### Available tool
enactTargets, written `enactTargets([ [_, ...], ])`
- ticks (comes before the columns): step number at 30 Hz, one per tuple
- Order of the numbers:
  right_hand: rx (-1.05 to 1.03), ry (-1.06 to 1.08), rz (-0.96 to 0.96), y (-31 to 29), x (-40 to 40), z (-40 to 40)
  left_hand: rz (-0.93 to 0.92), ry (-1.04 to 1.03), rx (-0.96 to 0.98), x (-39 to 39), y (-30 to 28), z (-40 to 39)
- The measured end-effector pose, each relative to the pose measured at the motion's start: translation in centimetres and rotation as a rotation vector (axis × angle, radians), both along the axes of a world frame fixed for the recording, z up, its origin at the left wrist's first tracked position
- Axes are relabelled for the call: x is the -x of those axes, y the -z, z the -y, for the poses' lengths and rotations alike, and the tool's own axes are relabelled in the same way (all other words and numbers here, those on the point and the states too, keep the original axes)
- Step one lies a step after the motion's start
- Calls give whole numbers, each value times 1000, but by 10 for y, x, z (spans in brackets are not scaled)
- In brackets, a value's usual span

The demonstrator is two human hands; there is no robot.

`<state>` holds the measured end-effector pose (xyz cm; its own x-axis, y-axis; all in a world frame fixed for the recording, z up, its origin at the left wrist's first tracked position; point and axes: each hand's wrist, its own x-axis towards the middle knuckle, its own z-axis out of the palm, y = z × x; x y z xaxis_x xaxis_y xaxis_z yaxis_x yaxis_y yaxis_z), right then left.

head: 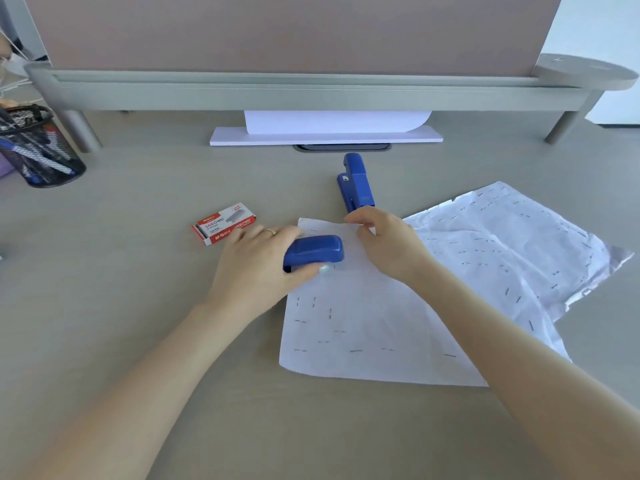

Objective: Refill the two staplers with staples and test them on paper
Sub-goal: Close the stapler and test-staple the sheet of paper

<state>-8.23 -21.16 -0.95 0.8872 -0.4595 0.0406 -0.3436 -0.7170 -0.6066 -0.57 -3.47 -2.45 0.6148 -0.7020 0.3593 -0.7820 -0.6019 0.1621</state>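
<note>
My left hand [258,268] grips a blue stapler [317,251] that lies across the upper left part of a white sheet of paper [363,327] dotted with several staples. My right hand [388,242] pinches the top edge of that sheet, just right of the stapler. A second blue stapler [356,183] lies on the desk behind my right hand, its nose pointing away from me. A red and white box of staples [225,223] lies to the left of my left hand. A second, crumpled sheet [512,244] with several staples lies to the right.
A black mesh pen holder [38,147] stands at the far left. A grey monitor riser [311,90] spans the back of the desk, with a white board [325,136] and a curled sheet under it.
</note>
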Motion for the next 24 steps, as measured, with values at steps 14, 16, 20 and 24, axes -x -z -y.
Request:
enactTargets([
  [14,320,-315,-244,20,84,-92,-13,-85,178,-19,8,-17],
  [16,412,-293,-73,23,84,-85,-22,-35,334,-11,-1,-17],
  [20,406,-395,114,28,93,-67,157,176,319,3,-6,-23],
  [24,457,-465,121,20,107,-41,25,383,144,19,-6,-19],
])
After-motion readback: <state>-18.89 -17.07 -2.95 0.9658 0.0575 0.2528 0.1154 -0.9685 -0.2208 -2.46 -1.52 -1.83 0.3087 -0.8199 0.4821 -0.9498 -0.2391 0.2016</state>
